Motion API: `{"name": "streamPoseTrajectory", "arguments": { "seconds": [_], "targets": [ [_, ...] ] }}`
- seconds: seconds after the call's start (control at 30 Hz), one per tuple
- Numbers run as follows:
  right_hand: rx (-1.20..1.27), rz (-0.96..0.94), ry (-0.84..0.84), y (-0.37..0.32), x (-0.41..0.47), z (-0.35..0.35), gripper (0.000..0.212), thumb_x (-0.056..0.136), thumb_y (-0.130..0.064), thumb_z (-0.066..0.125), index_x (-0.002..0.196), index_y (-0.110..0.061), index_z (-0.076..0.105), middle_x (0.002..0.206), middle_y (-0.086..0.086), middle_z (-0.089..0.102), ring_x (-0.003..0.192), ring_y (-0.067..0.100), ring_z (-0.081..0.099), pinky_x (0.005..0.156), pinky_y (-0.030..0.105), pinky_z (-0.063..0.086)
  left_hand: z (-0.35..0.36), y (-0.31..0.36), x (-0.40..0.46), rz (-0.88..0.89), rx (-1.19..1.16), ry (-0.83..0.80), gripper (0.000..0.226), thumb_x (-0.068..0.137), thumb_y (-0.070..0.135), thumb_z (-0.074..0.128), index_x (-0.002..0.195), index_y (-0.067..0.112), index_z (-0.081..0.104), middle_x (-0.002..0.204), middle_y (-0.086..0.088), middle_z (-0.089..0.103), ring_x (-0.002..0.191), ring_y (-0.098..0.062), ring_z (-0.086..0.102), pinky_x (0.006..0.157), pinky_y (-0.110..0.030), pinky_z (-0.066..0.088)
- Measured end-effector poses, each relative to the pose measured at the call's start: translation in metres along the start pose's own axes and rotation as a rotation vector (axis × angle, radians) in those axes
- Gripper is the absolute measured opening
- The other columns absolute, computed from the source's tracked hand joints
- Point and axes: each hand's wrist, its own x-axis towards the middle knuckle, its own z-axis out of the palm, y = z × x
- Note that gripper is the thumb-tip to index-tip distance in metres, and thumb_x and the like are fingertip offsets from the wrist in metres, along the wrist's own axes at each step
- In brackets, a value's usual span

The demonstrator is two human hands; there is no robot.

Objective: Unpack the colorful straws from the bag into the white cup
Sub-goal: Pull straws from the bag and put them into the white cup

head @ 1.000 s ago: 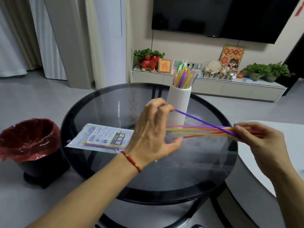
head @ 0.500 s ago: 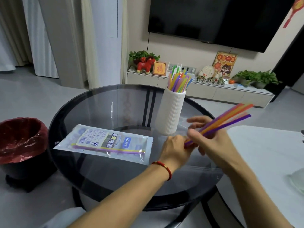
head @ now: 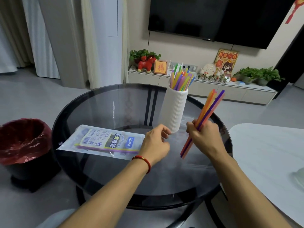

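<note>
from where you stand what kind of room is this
Most likely a home living room: a large wall-mounted TV hangs above a low media cabinet with potted plants and ornaments, and the work happens at a round glass coffee table.

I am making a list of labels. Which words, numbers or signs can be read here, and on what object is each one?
"百变吸管": large characters on the straw bag.
"福": framed picture on the TV cabinet.
"S" mark, barcode, fine print and blue logo on the bag: too small to read.
Poster by the TV: characters blurred.
</note>
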Motion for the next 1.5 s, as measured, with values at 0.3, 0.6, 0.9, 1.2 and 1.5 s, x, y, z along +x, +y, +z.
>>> {"name": "streamPoseTrajectory", "arguments": {
  "seconds": [0.3, 0.6, 0.9, 1.2, 1.5],
  "targets": [
    [0.036, 0.096, -0.118, 0.012, -0.009, 0.006, 0.032, 0.104, -0.023, 0.06, 0.076, -0.01, 0.071, 0.066, 0.006, 0.069, 0.052, 0.02, 0.07, 0.048, 0.026, 0.06, 0.003, 0.004, 0.005, 0.016, -0.024, 0.037, 0.021, 0.087, 0.004, 0.065, 0.102, 0.019, 0.061, 0.101, 0.002, 0.066, 0.092, -0.013, 0.062, 0.07, -0.013, 0.046],
    [0.773, 0.279, 0.316, -0.01, 0.038, -0.027, 0.025, 0.098, -0.016, 0.063, 0.078, -0.003, 0.07, 0.063, 0.007, 0.069, 0.045, 0.019, 0.063, 0.043, 0.028, 0.053, -0.007, 0.021, 0.05, 0.079, -0.104, 0.185, 0.06, 0.078, 0.02, 0.078, 0.127, 0.022, 0.043, 0.123, -0.003, 0.051, 0.108, -0.02, 0.056, 0.084, -0.027, 0.054],
    [0.635, 0.028, 0.489, -0.061, 0.118, -0.039, 0.031, 0.098, -0.026, 0.057, 0.068, -0.02, 0.06, 0.049, -0.007, 0.064, 0.046, 0.014, 0.067, 0.045, 0.035, 0.058, -0.008, 0.055, 0.135, 0.1, -0.014, 0.137, 0.096, 0.067, 0.049, 0.084, 0.141, 0.02, 0.032, 0.131, -0.003, 0.053, 0.12, -0.023, 0.053, 0.085, -0.029, 0.043],
    [0.044, -0.098, 0.329, -0.066, 0.142, -0.008, 0.03, 0.096, -0.025, 0.048, 0.069, -0.013, 0.048, 0.076, 0.012, 0.057, 0.065, 0.028, 0.054, 0.061, 0.043, 0.048, -0.005, 0.047, 0.144, 0.087, -0.059, 0.185, 0.067, 0.061, 0.072, 0.073, 0.113, 0.031, 0.06, 0.102, 0.008, 0.067, 0.083, -0.002, 0.061, 0.058, -0.019, 0.046],
    [0.265, -0.088, 0.198, -0.07, 0.145, -0.014, 0.053, 0.084, -0.029, 0.076, 0.123, -0.012, 0.043, 0.113, 0.008, 0.05, 0.098, 0.021, 0.055, 0.081, 0.035, 0.056, -0.002, 0.042, 0.136, 0.105, -0.061, 0.183, 0.064, 0.069, 0.067, 0.075, 0.117, 0.03, 0.055, 0.101, 0.007, 0.064, 0.087, -0.014, 0.062, 0.065, -0.024, 0.048]
  ]
}}
